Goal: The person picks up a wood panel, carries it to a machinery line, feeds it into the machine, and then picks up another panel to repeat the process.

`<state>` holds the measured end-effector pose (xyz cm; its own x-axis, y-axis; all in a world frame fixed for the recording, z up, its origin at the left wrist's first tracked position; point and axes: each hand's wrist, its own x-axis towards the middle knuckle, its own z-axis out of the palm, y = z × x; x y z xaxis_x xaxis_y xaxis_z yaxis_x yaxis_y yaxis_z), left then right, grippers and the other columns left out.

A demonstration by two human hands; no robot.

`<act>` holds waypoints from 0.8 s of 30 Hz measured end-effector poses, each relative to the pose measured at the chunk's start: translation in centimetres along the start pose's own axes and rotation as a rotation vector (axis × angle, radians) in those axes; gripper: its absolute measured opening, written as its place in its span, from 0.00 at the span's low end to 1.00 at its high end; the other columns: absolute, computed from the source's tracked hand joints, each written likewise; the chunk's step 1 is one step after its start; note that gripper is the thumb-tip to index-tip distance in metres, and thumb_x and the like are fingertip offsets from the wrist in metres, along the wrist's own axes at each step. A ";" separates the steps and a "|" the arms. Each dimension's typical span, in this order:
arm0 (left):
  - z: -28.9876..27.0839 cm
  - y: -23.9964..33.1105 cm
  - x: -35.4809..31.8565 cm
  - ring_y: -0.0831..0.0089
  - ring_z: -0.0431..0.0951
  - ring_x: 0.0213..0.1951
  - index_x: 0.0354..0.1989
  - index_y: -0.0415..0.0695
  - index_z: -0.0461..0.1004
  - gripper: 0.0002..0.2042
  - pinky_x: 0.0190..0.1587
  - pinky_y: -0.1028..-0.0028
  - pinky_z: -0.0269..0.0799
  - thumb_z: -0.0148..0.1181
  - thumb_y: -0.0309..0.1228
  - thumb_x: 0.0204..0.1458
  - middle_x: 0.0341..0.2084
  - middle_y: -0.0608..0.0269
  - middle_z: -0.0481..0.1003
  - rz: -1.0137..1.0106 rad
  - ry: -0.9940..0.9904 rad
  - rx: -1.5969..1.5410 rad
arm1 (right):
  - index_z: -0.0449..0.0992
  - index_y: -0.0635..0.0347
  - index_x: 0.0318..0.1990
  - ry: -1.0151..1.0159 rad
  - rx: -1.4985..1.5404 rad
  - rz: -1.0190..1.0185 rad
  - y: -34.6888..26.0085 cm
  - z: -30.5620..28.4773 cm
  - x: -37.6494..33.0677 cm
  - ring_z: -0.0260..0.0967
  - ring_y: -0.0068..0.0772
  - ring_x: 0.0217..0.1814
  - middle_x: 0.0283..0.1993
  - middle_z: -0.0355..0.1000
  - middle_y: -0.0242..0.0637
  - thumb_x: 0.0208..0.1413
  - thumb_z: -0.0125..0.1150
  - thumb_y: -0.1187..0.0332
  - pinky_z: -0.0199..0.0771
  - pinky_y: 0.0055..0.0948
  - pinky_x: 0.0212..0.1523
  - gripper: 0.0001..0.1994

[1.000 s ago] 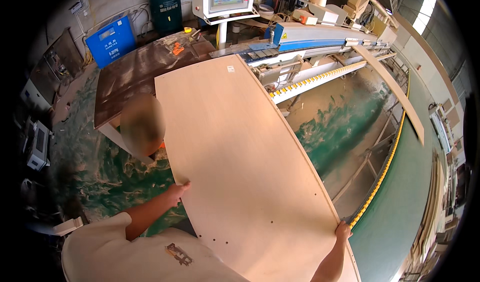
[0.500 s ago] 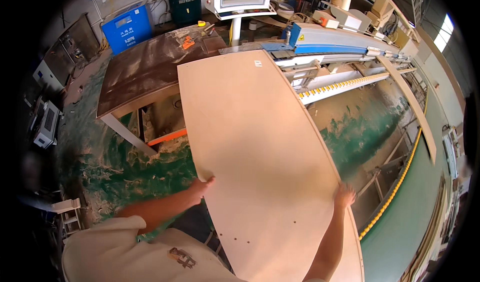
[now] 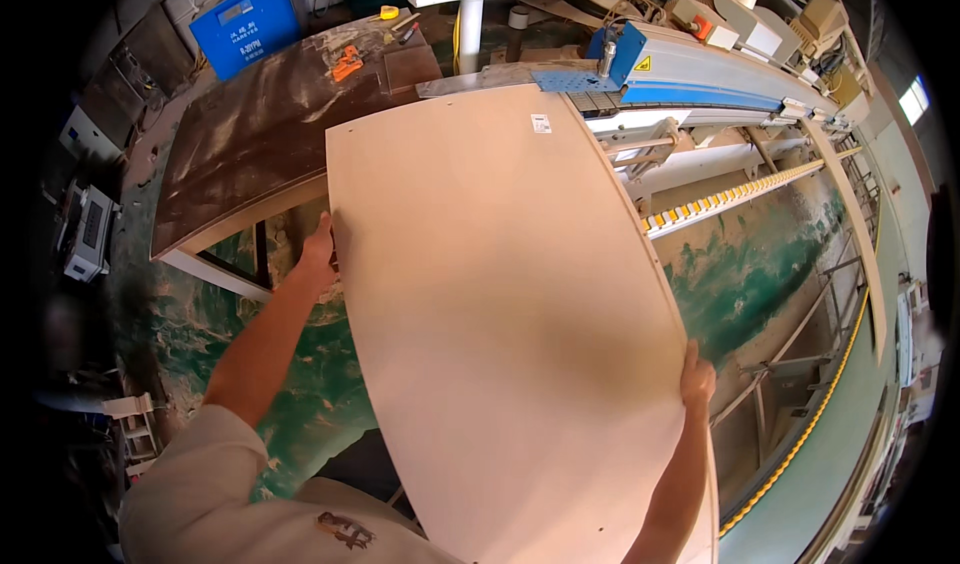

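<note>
A large pale wood-coloured panel (image 3: 490, 294) stretches away from me, with a white label (image 3: 541, 124) near its far right corner. My left hand (image 3: 320, 251) is closed on the panel's left edge, beside the brown table; some of its fingers are hidden. On the opposite long edge, lower down, my right hand (image 3: 698, 376) grips the panel with its fingers wrapped along the rim. The panel's far end reaches the metal bed of a blue and white machine (image 3: 720, 94).
A dusty brown table (image 3: 250, 129) at the left holds an orange tool (image 3: 347, 63) and a yellow object (image 3: 389, 12). A roller rail with yellow parts (image 3: 735, 200) runs off to the right. A post (image 3: 470, 36) carries a control panel. A blue box (image 3: 245, 26) stands at the back left.
My left hand has moved forward along the panel's left edge. My right hand stays on the right edge. The view has shifted, with the machine and table now appearing closer.
</note>
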<state>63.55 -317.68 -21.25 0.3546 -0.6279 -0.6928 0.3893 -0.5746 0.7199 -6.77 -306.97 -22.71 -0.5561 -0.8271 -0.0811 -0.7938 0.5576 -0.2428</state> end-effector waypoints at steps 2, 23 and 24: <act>1.4 0.1 1.8 0.55 0.65 0.65 0.71 0.39 0.56 0.35 0.65 0.50 0.63 0.45 0.55 0.66 0.68 0.51 0.61 0.015 -0.018 -0.103 | 0.84 0.63 0.33 -0.014 0.020 0.020 -1.2 -0.3 0.3 0.74 0.66 0.42 0.33 0.76 0.60 0.63 0.35 0.30 0.71 0.54 0.44 0.42; 10.5 -1.6 6.1 0.59 0.65 0.65 0.68 0.41 0.63 0.31 0.66 0.58 0.62 0.51 0.52 0.65 0.68 0.56 0.63 0.006 0.188 -0.091 | 0.83 0.63 0.32 -0.056 0.080 -0.021 2.7 -2.1 11.4 0.75 0.63 0.39 0.32 0.77 0.57 0.64 0.36 0.32 0.71 0.52 0.40 0.41; 11.7 -1.5 5.5 0.59 0.64 0.65 0.69 0.42 0.63 0.30 0.66 0.58 0.62 0.49 0.51 0.66 0.68 0.57 0.62 0.005 0.179 -0.097 | 0.83 0.63 0.31 -0.039 0.091 -0.027 3.4 -1.9 11.7 0.75 0.63 0.39 0.31 0.77 0.57 0.64 0.36 0.32 0.71 0.52 0.40 0.41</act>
<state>54.98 -326.40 -25.63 0.4987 -0.5220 -0.6920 0.4645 -0.5131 0.7218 -16.45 -314.67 -22.62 -0.5238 -0.8447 -0.1102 -0.7815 0.5279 -0.3325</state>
